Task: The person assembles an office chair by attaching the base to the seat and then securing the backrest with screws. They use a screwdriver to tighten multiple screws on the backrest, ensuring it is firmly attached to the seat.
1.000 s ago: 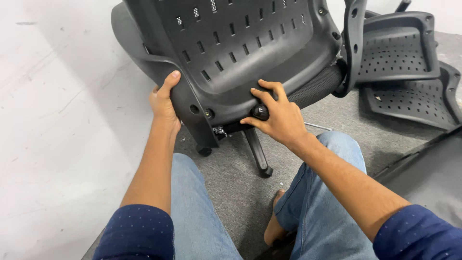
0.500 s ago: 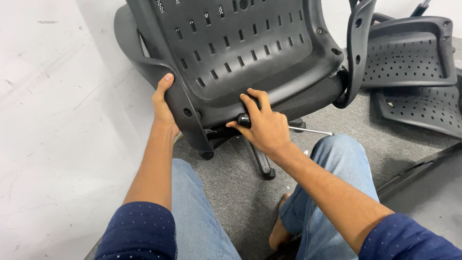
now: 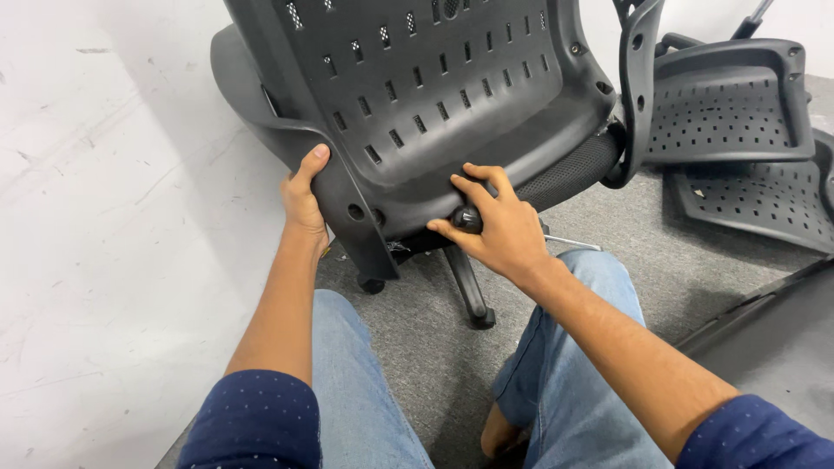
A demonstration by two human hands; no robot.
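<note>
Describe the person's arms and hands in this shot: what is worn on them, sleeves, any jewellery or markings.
Both arms wear dark navy sleeves with a fine pattern of small pale dots, the left sleeve and the right sleeve ending about the elbow. The forearms below are bare. The left hand and right hand wear no gloves, and no ring, watch or bracelet shows. The nails are short and plain.

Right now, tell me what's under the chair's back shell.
Under the back shell: a caster, one base leg and grey carpet. The shell and right hand cover the remaining base.
</note>
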